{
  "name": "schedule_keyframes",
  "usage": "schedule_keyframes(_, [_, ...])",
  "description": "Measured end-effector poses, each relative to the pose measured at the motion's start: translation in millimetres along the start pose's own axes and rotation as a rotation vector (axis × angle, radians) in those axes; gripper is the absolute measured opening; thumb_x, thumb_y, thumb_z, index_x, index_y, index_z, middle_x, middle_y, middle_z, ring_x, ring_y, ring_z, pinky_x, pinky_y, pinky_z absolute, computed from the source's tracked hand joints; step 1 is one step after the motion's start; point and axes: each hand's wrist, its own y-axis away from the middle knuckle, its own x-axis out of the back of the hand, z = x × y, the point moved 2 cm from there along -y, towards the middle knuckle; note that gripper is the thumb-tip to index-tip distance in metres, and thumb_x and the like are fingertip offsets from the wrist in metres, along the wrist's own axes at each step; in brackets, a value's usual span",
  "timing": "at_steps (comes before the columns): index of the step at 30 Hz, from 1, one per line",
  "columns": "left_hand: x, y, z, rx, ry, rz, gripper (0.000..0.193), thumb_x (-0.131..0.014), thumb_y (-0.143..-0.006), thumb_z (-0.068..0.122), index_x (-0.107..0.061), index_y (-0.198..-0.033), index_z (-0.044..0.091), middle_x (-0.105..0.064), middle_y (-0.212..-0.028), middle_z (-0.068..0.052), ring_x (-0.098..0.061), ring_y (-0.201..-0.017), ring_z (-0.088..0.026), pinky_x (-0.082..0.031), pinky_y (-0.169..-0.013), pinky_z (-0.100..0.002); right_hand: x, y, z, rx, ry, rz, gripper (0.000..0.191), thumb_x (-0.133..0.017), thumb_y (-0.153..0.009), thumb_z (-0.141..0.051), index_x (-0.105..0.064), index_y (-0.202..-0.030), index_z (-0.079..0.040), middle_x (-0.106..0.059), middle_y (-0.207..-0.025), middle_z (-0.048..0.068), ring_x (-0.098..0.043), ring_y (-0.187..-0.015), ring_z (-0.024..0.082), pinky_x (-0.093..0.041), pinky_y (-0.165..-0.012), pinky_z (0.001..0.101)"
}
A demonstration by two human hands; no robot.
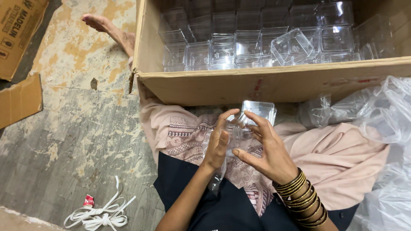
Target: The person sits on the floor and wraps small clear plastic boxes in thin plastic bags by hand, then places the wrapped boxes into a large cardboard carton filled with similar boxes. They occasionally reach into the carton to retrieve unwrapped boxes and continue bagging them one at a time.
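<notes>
Over my lap, both hands work on a stack of clear plastic containers (257, 110). My left hand (218, 143) grips the near end of the stack, which sits inside a thin clear plastic sleeve. My right hand (265, 147), with several gold bangles on its wrist, has its fingers spread and curled against the stack's right side. Just beyond my knees stands a large open cardboard box (274, 83) holding rows of the same clear square containers (239, 47); one container (293, 45) lies tilted on top of the rows.
Crumpled clear plastic bags (385, 128) pile up at my right. A bare foot (109, 30) stretches out left of the box on the worn floor. Flattened cardboard (19, 100) lies at far left, and a white strap bundle (100, 214) at lower left.
</notes>
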Motion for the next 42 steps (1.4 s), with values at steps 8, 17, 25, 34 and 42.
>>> schedule_keyframes(8, [-1, 1, 1, -0.049, 0.037, 0.006, 0.09, -0.037, -0.098, 0.082, -0.047, -0.15, 0.009, -0.062, -0.115, -0.012, -0.062, -0.114, -0.023, -0.049, -0.103, -0.038, -3, 3, 5, -0.083, 0.033, -0.025, 0.094, -0.087, -0.072, -0.029, -0.038, -0.15, -0.014, -0.049, -0.146, 0.016, -0.061, -0.129, 0.032, -0.053, -0.105, 0.0445])
schedule_keyframes(17, [2, 3, 3, -0.081, -0.098, 0.028, 0.09, -0.03, -0.098, 0.083, -0.047, -0.148, 0.011, -0.063, -0.118, -0.013, -0.067, -0.112, -0.025, -0.056, -0.097, -0.039, -5, 2, 7, -0.016, -0.031, -0.061, 0.091, -0.086, -0.076, -0.026, -0.037, -0.151, -0.013, -0.047, -0.148, 0.017, -0.059, -0.132, 0.033, -0.051, -0.108, 0.0452])
schedule_keyframes(25, [-1, 5, 3, -0.112, -0.116, 0.069, 0.092, -0.028, -0.096, 0.084, -0.046, -0.148, 0.011, -0.063, -0.122, -0.016, -0.065, -0.119, -0.029, -0.056, -0.1, -0.045, -5, 3, 5, 0.014, -0.018, -0.029, 0.092, -0.089, -0.072, -0.025, -0.04, -0.15, -0.014, -0.05, -0.144, 0.014, -0.061, -0.13, 0.03, -0.052, -0.107, 0.0438])
schedule_keyframes(34, [-4, 9, 8, -0.129, -0.215, 0.108, 0.09, -0.025, -0.099, 0.083, -0.049, -0.148, 0.01, -0.065, -0.123, -0.017, -0.064, -0.123, -0.031, -0.052, -0.104, -0.045, -3, 5, 12, 0.017, -0.049, -0.04, 0.091, -0.089, -0.072, -0.021, -0.041, -0.149, -0.013, -0.05, -0.143, 0.012, -0.062, -0.129, 0.028, -0.05, -0.106, 0.0425])
schedule_keyframes(42, [-7, 7, 2, -0.144, -0.156, 0.1, 0.086, -0.025, -0.102, 0.08, -0.044, -0.151, 0.012, -0.064, -0.122, -0.016, -0.064, -0.121, -0.029, -0.053, -0.103, -0.041, 1, 6, 20, -0.029, -0.173, -0.014, 0.094, -0.086, -0.075, -0.024, -0.036, -0.154, -0.013, -0.047, -0.153, 0.013, -0.059, -0.132, 0.03, -0.051, -0.108, 0.0436])
